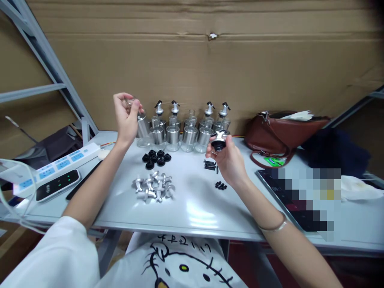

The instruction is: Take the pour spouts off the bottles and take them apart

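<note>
My left hand [126, 116] is raised above the table's back left, its fingers wrapped round the neck of a glass bottle with a metal sleeve [143, 127]. My right hand [229, 158] pinches a silver pourer cap with a black base [219, 141] just in front of the row of bottles [183, 130]. Some bottles in that row carry pourer tops, others stand without. On the grey table [195, 208] lie a pile of silver spouts [153, 186], a cluster of black round stoppers [156, 158], several small black pieces [210, 165] and more tiny black bits [221, 185].
A brown leather bag [282, 130] lies at the back right. A dark device [288, 188] lies at the right. A white power strip [60, 162], a black gadget with green lights [57, 185] and a metal shelf frame [45, 60] are at the left. Cardboard backs the table.
</note>
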Action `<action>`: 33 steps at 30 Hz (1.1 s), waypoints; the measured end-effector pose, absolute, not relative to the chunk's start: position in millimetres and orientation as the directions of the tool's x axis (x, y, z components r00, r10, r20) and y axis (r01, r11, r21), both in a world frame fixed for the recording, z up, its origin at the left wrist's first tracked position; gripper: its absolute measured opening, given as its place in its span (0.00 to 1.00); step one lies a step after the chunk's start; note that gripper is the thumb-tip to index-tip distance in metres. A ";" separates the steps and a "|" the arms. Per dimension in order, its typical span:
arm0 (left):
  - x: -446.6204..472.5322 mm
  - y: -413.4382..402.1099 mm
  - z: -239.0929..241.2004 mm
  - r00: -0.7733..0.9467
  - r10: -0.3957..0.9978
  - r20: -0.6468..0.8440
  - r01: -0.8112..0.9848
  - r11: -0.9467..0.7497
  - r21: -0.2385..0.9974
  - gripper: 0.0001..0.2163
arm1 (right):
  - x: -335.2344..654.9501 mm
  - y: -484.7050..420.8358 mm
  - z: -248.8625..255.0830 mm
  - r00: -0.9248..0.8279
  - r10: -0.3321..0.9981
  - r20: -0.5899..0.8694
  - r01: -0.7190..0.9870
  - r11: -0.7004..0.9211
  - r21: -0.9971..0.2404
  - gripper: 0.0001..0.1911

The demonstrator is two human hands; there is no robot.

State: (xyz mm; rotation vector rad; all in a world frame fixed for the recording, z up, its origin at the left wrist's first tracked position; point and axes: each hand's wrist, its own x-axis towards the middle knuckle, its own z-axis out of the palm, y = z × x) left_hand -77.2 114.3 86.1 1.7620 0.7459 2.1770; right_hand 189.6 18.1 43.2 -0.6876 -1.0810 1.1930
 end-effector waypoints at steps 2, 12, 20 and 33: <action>-87.0 132.1 68.3 -0.249 0.543 0.802 0.244 -0.766 0.594 0.19 | 188.9 16.7 43.1 -0.023 0.952 0.305 -0.391 0.272 -0.879 0.23; -103.6 164.8 14.7 -0.274 0.651 0.708 0.451 -0.563 0.693 0.20 | 188.7 15.0 37.6 -0.063 0.932 0.358 -0.312 0.322 -0.894 0.18; -104.4 167.6 10.2 -0.157 0.663 0.732 0.474 -0.600 0.644 0.19 | 185.1 12.3 38.7 -0.108 0.937 0.331 -0.289 0.289 -0.913 0.20; -59.8 74.0 25.2 0.009 0.552 0.833 0.694 -0.604 0.392 0.13 | 184.1 14.3 31.2 -0.237 0.913 0.332 -0.224 0.282 -0.933 0.19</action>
